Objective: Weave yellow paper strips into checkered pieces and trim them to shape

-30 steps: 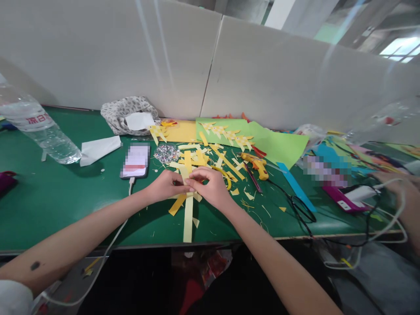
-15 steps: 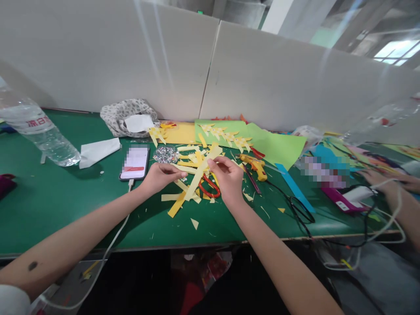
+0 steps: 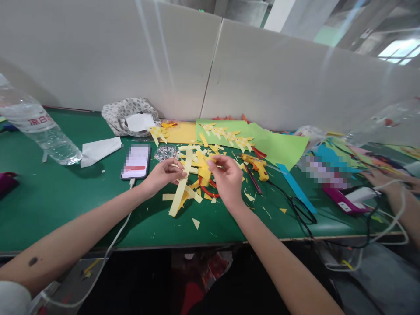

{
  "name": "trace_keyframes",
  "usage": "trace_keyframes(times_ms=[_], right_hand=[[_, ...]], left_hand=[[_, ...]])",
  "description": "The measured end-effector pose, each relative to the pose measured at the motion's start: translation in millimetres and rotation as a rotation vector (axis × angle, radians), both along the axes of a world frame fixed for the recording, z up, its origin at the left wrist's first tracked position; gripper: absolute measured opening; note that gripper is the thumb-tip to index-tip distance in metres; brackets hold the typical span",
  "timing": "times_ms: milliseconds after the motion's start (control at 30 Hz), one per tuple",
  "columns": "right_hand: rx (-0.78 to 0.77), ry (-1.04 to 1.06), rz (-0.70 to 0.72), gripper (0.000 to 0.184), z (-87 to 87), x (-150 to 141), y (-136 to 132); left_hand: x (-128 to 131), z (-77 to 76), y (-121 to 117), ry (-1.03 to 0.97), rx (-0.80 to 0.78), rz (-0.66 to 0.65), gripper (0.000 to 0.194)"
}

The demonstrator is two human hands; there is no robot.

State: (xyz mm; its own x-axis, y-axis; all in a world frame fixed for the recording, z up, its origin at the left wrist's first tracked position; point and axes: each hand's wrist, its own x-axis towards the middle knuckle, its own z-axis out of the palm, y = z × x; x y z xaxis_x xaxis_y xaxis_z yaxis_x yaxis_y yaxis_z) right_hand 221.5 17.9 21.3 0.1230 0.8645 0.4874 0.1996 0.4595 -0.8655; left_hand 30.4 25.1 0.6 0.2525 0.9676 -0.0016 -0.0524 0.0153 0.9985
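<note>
A pale yellow paper strip (image 3: 180,192) slants down toward me, pinched at its upper part by my left hand (image 3: 164,174). My right hand (image 3: 228,177) has thumb and forefinger closed on a deeper yellow paper strip (image 3: 205,175). Beneath and between the hands lies a loose heap of cut yellow strips (image 3: 169,197). Red-handled scissors (image 3: 210,193) are partly covered by the paper. Behind the heap, several woven yellow paper fish (image 3: 228,134) rest on a green paper sheet (image 3: 278,146).
A phone (image 3: 136,162) on a white cable lies left, near a tilted water bottle (image 3: 42,127). On the right are a yellow glue gun (image 3: 257,165), its black cord, a blue strip (image 3: 297,188) and a purple power strip (image 3: 344,201). Another person's hand (image 3: 377,178) is at far right.
The pale strip has passed from between both hands to my left hand and shifted left. My right hand now holds a deeper yellow strip instead.
</note>
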Motion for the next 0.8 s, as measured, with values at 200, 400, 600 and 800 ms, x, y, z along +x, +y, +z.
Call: trace_keyframes(times_ms=[200,400,600,800], right_hand=[[0.077,-0.294,0.008,0.032,8.5,18.4,8.7],[0.013,-0.441,0.225,0.033,10.5,16.4,2.0],[0.017,-0.545,0.278,0.041,8.8,7.7,-7.4],[0.014,-0.293,0.104,0.027,9.7,14.6,1.2]], left_hand=[[2.1,-1.7,-0.7,0.072,-0.01,-0.066,0.02],[3.4,-2.9,-1.8,0.144,0.082,-0.092,0.022],[2.6,-1.7,-2.6,0.218,0.142,-0.114,0.014],[2.9,-2.7,-2.1,0.255,0.138,-0.118,0.014]])
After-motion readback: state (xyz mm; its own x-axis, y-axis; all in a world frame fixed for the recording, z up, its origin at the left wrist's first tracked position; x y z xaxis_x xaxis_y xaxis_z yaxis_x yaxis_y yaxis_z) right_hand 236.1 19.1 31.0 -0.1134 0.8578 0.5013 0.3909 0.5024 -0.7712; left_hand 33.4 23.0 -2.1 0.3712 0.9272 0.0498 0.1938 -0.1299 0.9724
